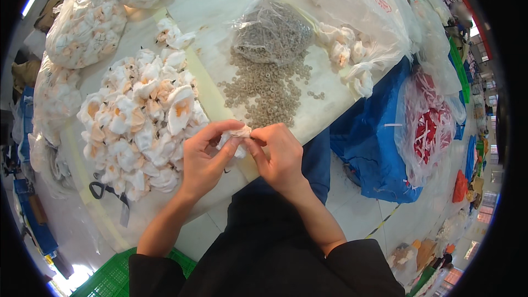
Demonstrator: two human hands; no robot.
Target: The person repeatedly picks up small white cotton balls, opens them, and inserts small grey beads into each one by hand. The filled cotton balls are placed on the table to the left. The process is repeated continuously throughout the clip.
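My left hand point(204, 158) and my right hand point(279, 157) meet at the table's near edge. Between their thumbs and fingers they pinch a small white artificial flower point(240, 132), mostly covered by the fingertips. To the left of it lies a large heap of white artificial flowers point(129, 124) with yellow-orange centres and dark stem ends. Just beyond my fingers, small grey-beige rings point(269, 91) spread out from a clear plastic bag point(271, 33) filled with more of them. Whether a ring is in my grip I cannot tell.
Clear bags packed with white flowers point(88, 27) line the table's far left. Black-handled scissors point(99, 190) lie near the heap. A large clear plastic bag point(341, 0) covers the far right. Beside the table stands a blue sack point(374, 148); a green crate point(113, 278) sits lower left.
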